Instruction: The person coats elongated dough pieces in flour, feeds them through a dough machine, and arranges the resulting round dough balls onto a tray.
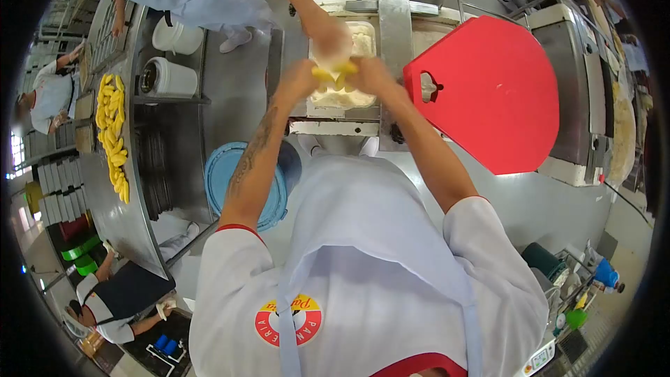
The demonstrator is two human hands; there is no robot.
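Note:
Over a white tray (pixel 342 100) of pale flour-like material, my left hand (pixel 300 78) and my right hand (pixel 371 75) are closed on a yellow piece (pixel 333 74) between them. Motion blur softens the fingers and the piece. A co-worker's hand (pixel 329 36) reaches in from above, just beyond my hands; it is blurred too, and what it holds cannot be made out.
To the right of the tray lies a large red board (pixel 488 98). A blue lid (pixel 244 185) is below left. Several yellow pieces (pixel 112 126) line the steel table (pixel 115 227) at left. Co-workers stand at the top left, far left and bottom left.

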